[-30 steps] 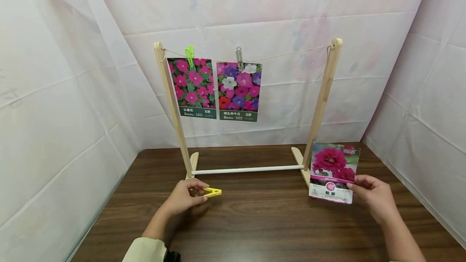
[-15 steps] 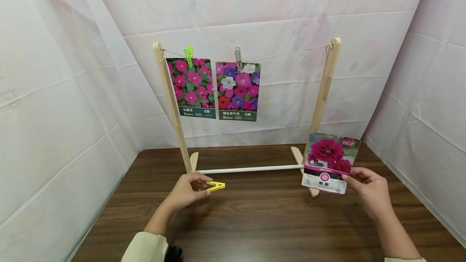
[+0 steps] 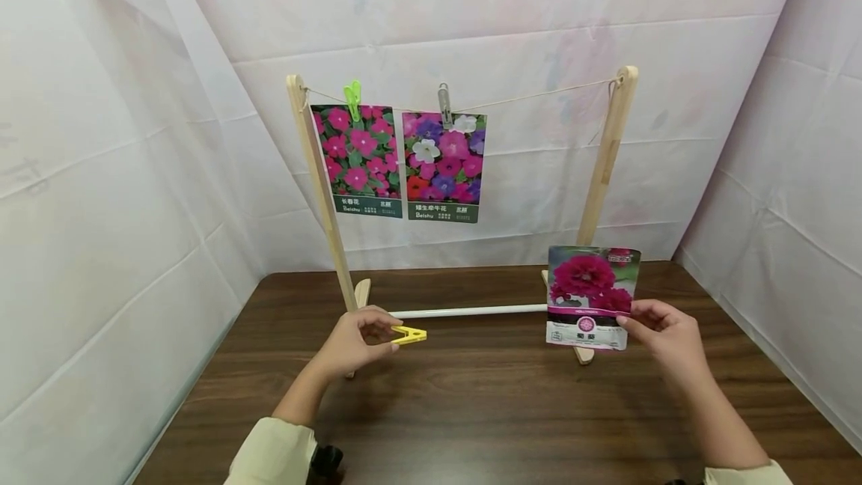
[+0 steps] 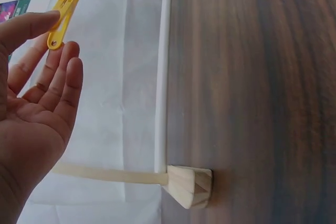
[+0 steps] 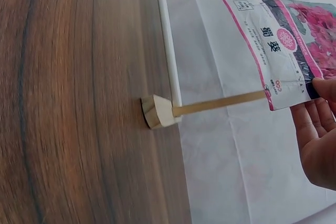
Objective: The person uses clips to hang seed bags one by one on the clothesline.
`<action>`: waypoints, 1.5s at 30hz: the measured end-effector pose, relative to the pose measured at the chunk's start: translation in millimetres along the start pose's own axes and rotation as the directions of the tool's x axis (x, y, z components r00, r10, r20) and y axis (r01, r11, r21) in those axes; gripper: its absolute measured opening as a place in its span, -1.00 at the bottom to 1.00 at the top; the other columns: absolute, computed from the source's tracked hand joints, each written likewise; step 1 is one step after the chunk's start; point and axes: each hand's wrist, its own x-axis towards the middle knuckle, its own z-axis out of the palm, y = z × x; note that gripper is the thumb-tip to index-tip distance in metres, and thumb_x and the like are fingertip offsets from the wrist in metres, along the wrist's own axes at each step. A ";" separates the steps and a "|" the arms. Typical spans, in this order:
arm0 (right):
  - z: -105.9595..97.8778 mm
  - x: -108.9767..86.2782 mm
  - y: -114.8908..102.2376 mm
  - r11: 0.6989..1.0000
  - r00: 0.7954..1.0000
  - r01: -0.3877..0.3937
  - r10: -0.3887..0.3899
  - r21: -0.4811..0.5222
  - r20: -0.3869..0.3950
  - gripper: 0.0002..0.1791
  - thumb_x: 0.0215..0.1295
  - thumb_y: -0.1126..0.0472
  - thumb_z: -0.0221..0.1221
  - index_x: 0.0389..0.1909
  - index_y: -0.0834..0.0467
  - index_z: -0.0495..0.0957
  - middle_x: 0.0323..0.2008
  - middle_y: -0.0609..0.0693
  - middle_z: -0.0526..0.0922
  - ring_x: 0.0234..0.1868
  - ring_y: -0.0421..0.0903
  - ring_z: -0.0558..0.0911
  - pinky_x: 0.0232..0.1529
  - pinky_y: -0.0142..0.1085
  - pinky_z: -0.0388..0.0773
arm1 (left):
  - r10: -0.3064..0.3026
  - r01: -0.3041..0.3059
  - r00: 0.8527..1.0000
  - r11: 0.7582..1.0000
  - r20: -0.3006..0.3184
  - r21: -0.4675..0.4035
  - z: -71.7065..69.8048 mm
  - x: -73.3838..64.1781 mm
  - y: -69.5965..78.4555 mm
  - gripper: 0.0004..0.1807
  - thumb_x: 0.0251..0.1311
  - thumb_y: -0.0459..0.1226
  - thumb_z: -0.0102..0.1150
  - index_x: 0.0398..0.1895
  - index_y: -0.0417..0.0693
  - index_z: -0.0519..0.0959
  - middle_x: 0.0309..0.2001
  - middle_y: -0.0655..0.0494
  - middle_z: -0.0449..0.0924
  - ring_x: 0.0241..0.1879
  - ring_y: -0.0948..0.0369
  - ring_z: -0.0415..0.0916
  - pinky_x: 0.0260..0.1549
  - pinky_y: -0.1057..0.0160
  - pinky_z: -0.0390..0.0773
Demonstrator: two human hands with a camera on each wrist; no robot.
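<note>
Between thumb and fingers my left hand [image 3: 357, 339] pinches a yellow clothespin [image 3: 411, 334], raised over the table near the rack's left foot. In the left wrist view the clothespin [image 4: 65, 14] points up and away from the palm. My right hand [image 3: 667, 331] holds a hollyhock seed packet [image 3: 586, 298] by its right edge, upright in front of the rack's right post. Two flower seed packets hang from the string [image 3: 539, 96]: a pink one [image 3: 360, 159] under a green clothespin [image 3: 353, 99], and a mixed-colour one [image 3: 444, 167] under a grey clothespin [image 3: 445, 105].
The wooden rack has a left post [image 3: 319, 178], a right post [image 3: 606, 163] and a white crossbar [image 3: 471, 311] low between them. It stands on a dark wood table [image 3: 471, 410]. White cloth [image 3: 512, 6] surrounds the back and sides.
My right hand has carried the hollyhock packet left and upward, and the packet has straightened. My left hand has moved slightly up and to the right with the yellow clothespin.
</note>
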 end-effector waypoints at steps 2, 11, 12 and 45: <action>3.4 -0.1 -1.6 1.000 1.000 0.007 -0.007 -0.029 -0.008 -0.91 0.16 0.40 0.35 -0.33 0.28 0.64 -0.47 -0.27 0.61 -0.43 -0.34 0.52 -0.45 -0.53 0.51 | 0.036 -0.036 0.999 0.999 -0.005 -0.006 0.5 2.0 -6.4 -0.66 -0.02 -0.56 0.39 -0.10 -0.37 0.64 -0.15 -0.20 0.58 -0.21 -0.14 0.60 -0.21 0.08 0.64; 14.0 0.8 -11.2 0.994 0.999 0.030 -0.033 -0.104 -0.031 -0.79 0.15 0.39 0.36 -0.26 0.43 0.59 -0.48 -0.29 0.60 -0.43 -0.35 0.52 -0.47 -0.52 0.49 | 0.083 -0.080 0.996 0.987 0.015 -0.143 2.8 11.7 -0.3 -0.68 -0.06 -0.58 0.40 -0.16 -0.36 0.66 -0.13 -0.21 0.50 -0.18 -0.08 0.61 -0.13 0.18 0.64; 14.5 1.4 -12.8 0.994 0.999 0.031 -0.034 -0.109 -0.029 -0.78 0.15 0.38 0.36 -0.26 0.43 0.59 -0.48 -0.29 0.60 -0.43 -0.34 0.52 -0.47 -0.52 0.50 | 0.082 -0.078 0.996 0.986 0.022 -0.146 3.1 12.9 1.4 -0.68 -0.06 -0.58 0.39 -0.16 -0.36 0.66 -0.12 -0.21 0.50 -0.19 -0.08 0.61 -0.14 0.18 0.64; 21.9 37.7 -57.7 0.982 0.982 0.188 -0.188 -0.033 0.013 -0.90 0.14 0.44 0.34 -0.33 0.24 0.66 -0.47 -0.28 0.64 -0.43 -0.36 0.56 -0.47 -0.56 0.52 | 0.082 -0.077 0.996 0.987 0.032 -0.140 2.7 86.8 85.1 -0.67 0.01 -0.48 0.39 -0.12 -0.36 0.58 -0.24 -0.16 0.64 -0.30 0.13 0.60 -0.28 0.27 0.64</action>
